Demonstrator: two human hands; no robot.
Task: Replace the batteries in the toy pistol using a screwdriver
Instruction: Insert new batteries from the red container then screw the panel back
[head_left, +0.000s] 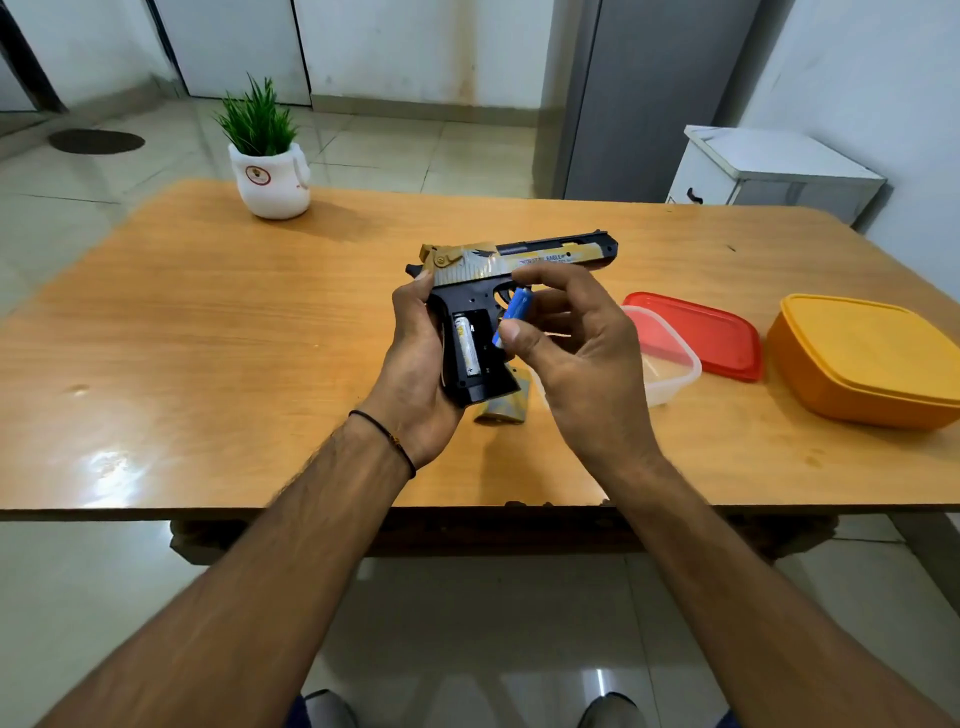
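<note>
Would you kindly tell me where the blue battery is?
Head view, centre: the right hand pinches the blue battery right of the open grip of the toy pistol, which the left hand holds.

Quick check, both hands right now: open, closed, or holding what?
Left hand: grips the toy pistol by its handle, battery bay open with one battery inside.
Right hand: pinches a blue battery between thumb and fingers, beside the bay.

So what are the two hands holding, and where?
The left hand grips the toy pistol by its handle; the right hand pinches a blue battery by its ends.
</note>
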